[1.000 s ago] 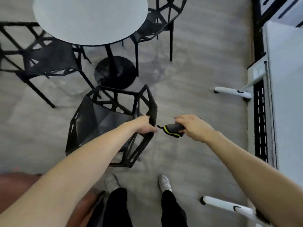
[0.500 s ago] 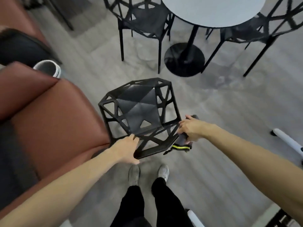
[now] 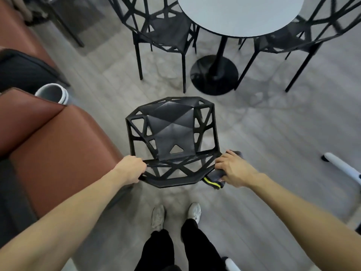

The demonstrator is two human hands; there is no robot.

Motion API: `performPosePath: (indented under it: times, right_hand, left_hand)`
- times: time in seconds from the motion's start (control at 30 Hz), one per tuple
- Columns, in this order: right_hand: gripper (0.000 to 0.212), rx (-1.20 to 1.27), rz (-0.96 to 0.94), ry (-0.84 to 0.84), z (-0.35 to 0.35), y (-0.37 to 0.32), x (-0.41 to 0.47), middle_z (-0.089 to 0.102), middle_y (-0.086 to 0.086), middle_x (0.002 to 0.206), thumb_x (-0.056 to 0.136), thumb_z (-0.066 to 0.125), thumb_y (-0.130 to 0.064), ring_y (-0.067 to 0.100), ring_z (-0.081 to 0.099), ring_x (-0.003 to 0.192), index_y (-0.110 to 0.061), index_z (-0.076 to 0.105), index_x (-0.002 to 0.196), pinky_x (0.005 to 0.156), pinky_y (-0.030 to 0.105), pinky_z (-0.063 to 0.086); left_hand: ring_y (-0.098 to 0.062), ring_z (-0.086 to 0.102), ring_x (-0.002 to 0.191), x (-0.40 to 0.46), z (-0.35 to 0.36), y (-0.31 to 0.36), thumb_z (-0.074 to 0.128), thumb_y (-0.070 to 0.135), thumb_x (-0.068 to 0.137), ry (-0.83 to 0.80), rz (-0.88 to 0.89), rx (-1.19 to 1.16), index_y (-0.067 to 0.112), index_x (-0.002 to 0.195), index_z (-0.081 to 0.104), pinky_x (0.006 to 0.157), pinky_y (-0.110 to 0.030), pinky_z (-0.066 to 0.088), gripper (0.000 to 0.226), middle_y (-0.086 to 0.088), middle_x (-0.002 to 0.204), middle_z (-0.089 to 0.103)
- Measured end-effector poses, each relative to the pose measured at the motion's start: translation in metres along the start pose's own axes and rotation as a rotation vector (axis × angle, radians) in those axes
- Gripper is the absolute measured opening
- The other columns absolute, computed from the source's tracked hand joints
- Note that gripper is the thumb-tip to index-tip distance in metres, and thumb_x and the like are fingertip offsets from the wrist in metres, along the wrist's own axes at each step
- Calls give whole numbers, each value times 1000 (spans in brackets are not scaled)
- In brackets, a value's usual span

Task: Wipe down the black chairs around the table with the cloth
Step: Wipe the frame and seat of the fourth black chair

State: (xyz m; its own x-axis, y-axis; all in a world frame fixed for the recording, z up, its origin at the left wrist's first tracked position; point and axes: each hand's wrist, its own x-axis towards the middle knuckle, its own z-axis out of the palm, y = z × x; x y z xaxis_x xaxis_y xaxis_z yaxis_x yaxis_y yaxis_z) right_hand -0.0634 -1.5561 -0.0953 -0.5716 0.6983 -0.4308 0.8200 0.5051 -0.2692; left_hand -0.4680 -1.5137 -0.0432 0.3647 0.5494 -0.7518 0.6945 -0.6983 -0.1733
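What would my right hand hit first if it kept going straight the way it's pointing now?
Probably the near black chair: the right hand, gripping the cloth, points left across the backrest's right corner, which it already touches. Depth is hard to judge from above.

Nearest chair [image 3: 172, 141] directly ahead of two feet, backrest toward the wearer. Left hand [image 3: 131, 169] on the backrest's left corner, right hand [image 3: 233, 170] on its right corner with cloth [image 3: 214, 179] between palm and frame. Sofa [image 3: 58, 145] to the left. Round table [image 3: 240, 14] beyond, with second chair [image 3: 162, 30] on its left, third chair [image 3: 304, 34] on its right.
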Motion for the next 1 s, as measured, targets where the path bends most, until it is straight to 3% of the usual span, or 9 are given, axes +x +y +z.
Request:
performPosePath:
  times: [0.2,0.57,0.7,0.8,0.9,1.0]
  right_hand:
    - [33,75,173,32,4,41,-39,64,-13,136,84,69,-43,17,54,130,-33,72,115,121,44,29]
    - [26,122,448,163,-41,217,-27,65,-14,138,84,75,-35,20,54,134,-29,78,109,118,46,31]
    - [32,105,461,105,-68,260,-4,55,-9,149,90,73,-45,19,45,144,-26,73,116,115,44,30]
    - [23,140,488,82,-94,281,-8,46,-8,157,90,72,-45,16,38,148,-29,69,107,119,45,26]
    - [23,170,524,164,-106,306,-43,51,-6,150,85,67,-47,21,43,145,-29,66,100,119,45,27]
    - [29,299,643,278,-115,335,-83,55,-5,129,83,65,-53,28,55,120,-28,69,98,107,38,34]
  left_hand:
    - [-33,76,99,66,-70,-6,60,10,96,84,19,73,19,104,78,82,-42,60,21,-5,105,77]
    - [-32,74,94,207,-211,-3,64,19,91,188,18,77,22,99,76,74,-37,56,14,-3,99,75]
    - [-32,75,94,237,-251,-17,65,16,90,188,14,71,21,98,76,73,-38,54,15,-3,95,74]
    - [-30,74,91,250,-272,-22,64,15,90,147,21,57,23,94,75,75,-39,59,14,1,85,64]
    - [-31,75,98,256,-284,-14,65,15,90,107,14,13,22,100,75,84,-41,63,15,-2,102,75]
    - [-28,74,109,269,-309,-4,88,26,82,-119,65,0,20,116,73,83,-39,59,38,-3,118,73]
